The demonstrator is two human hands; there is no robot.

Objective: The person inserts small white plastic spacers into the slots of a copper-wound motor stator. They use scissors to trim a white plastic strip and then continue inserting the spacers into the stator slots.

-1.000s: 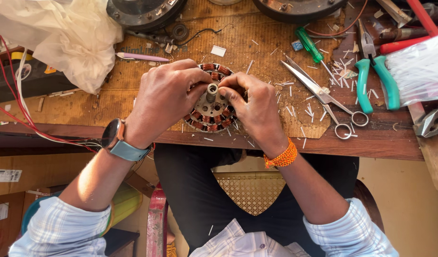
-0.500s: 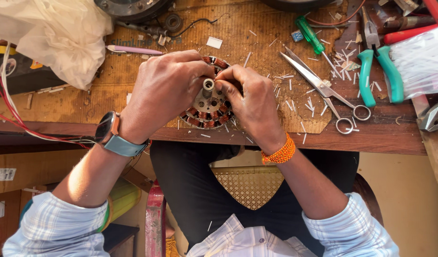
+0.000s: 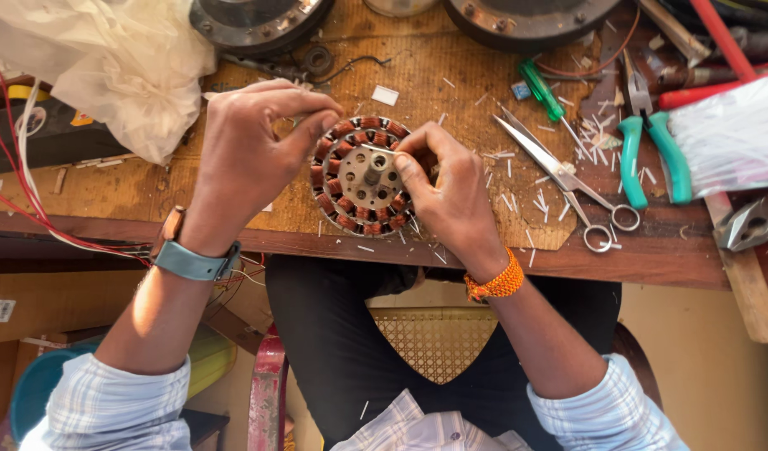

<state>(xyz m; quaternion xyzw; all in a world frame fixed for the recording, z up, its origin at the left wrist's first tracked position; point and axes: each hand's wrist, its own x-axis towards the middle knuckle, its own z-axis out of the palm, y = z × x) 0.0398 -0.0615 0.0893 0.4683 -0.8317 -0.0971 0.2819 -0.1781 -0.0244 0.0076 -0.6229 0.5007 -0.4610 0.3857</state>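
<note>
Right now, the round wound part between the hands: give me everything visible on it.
The motor stator is a round metal disc with a ring of copper-coloured wire coils around its rim and a grey hub with a short central shaft. It lies flat on the wooden bench near the front edge, shaft pointing up. The left hand pinches at its upper left rim; the right hand covers its right side, fingertips on the upper coils. Small white slivers lie scattered around it.
</note>
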